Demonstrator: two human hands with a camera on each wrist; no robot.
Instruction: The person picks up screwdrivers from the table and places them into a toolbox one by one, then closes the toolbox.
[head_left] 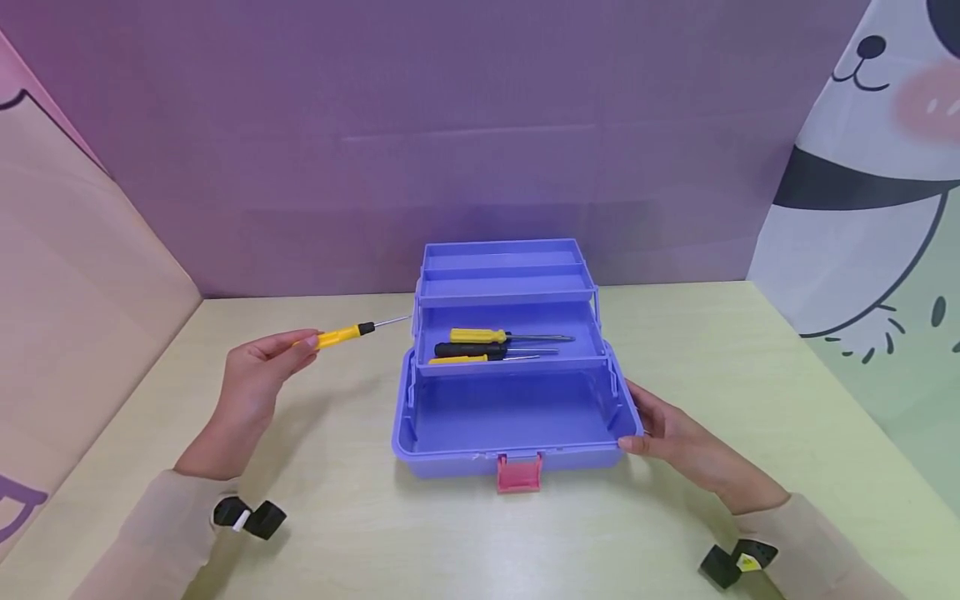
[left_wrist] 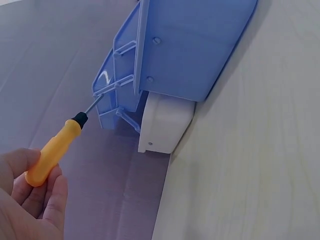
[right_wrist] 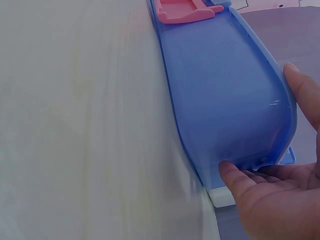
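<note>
In the head view my left hand (head_left: 258,375) pinches the end of a yellow-handled screwdriver (head_left: 341,336) between thumb and fingers. Its metal shaft points right, towards the left side of a blue-purple toolbox (head_left: 517,461). The left wrist view shows the same screwdriver (left_wrist: 57,150), with a black collar below the shaft. My right hand (head_left: 678,442) grips the toolbox's front right corner, thumb at the rim and fingers along the side. In the middle tray lie a yellow screwdriver (head_left: 477,336), a black-handled screwdriver (head_left: 471,350) and another yellow one (head_left: 459,360), partly hidden by the tray's front edge.
The toolbox stands unfolded, with an upper tray (head_left: 506,283) at the back and a deep bottom compartment (head_left: 510,408) in front. A pink latch (head_left: 519,475) hangs at its front. Behind the pale wooden table (head_left: 337,533) rises a purple backdrop (head_left: 465,125), with printed panels at both sides.
</note>
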